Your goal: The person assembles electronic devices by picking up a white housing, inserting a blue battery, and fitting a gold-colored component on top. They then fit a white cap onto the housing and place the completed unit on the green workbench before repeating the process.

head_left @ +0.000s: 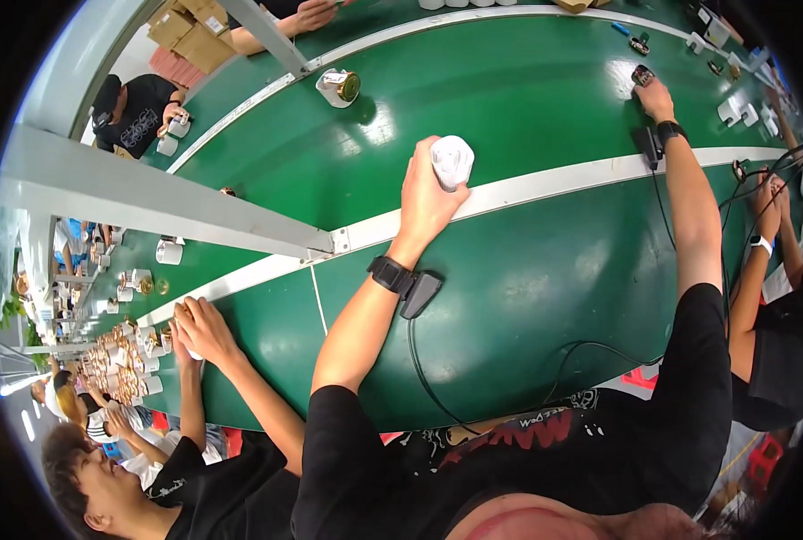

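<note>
My left hand (426, 202) is closed around a white, rounded plastic housing (453, 160), held over the green belt just beyond the white rail. Stretched far to the right, my right hand (655, 99) grips a small dark part with a coppery edge (641, 76); its exact kind is too small to make out. Between and beyond my hands, a white housing with a gold round end (338, 88) lies on the belt.
A white rail (545, 182) divides the belt from the near green tabletop (527, 297). A grey post (194, 193) slants in from the left. Black cables (419, 369) trail from my wrists. Co-workers sit on both sides; many copper-and-white parts (122, 364) crowd the far left.
</note>
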A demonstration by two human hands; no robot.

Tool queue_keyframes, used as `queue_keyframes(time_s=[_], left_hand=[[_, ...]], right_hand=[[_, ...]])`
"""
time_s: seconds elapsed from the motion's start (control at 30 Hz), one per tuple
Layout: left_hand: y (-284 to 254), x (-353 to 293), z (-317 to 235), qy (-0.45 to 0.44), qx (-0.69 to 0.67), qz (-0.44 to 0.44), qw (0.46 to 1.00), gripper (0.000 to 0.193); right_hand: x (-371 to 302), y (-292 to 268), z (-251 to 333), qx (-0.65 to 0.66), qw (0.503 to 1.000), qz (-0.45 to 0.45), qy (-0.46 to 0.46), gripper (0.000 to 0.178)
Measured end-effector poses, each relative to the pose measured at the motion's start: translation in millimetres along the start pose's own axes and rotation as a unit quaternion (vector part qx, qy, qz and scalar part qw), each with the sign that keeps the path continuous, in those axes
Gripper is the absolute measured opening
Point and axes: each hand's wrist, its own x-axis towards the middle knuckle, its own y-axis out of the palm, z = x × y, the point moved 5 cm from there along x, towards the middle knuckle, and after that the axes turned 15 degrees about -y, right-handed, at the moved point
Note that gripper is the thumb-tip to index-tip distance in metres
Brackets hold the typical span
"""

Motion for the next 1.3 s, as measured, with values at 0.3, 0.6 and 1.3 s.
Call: queue_keyframes(time_s=[0.3,0.6,1.3], left_hand=[[-2.9,3.5,-1.3,0.001,-0.012,-0.006,1.0,0.066],[-10.4,-0.2,3.2,-0.015,-0.033,0.01,0.999,0.065],[1.9,-15.9,-33.8,0.146,0.011,-0.007,0.989,0.062]], right_hand=[[-57.0,-1.0,24.8,0.798,0.543,0.024,0.259,0.03],[-188.8,-12.2,212.7,0.941,0.192,0.127,0.247,0.025],[-239.3,-74.2,327.7,0.594,0.776,-0.058,-0.204,0.021]])
